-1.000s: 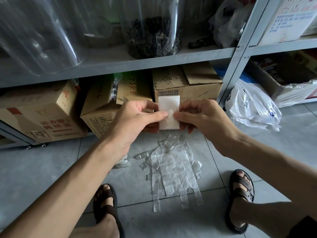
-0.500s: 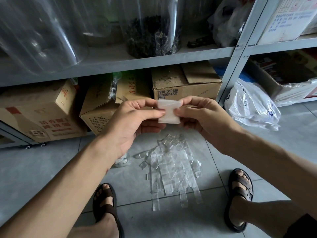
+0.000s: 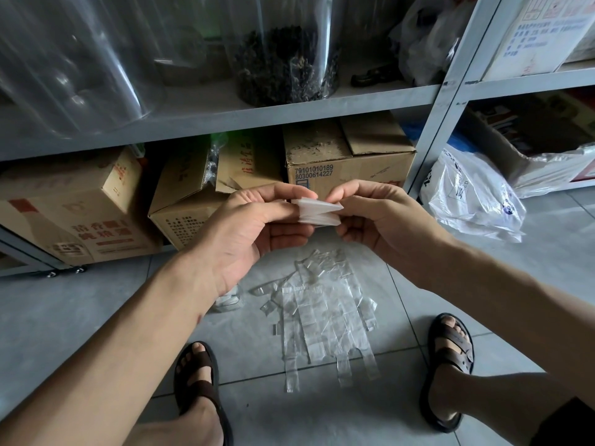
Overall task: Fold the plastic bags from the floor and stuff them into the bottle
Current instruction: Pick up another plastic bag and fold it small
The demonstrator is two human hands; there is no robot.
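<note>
Pinching a small folded plastic bag (image 3: 318, 211) by its left edge between the thumb and forefinger of the left hand (image 3: 254, 230). Pinching the same bag by its right edge with the fingertips of the right hand (image 3: 380, 220), so clamping both hands on it, close together. Holding it in the air, well above the floor, with its white layers gaping slightly.

Standing over a loose pile of clear plastic bags (image 3: 322, 313) lying flat on the grey tiled floor (image 3: 96, 317), directly below the hands, handles pointing toward the feet. Wearing brown sandals (image 3: 201, 389), one on either side of that pile.

Facing cardboard boxes (image 3: 347, 162) tucked under a grey metal shelf (image 3: 225, 120) carrying a clear jar (image 3: 286, 59) of dark contents, with a crumpled white plastic bag (image 3: 473, 201) on the floor to the right.
</note>
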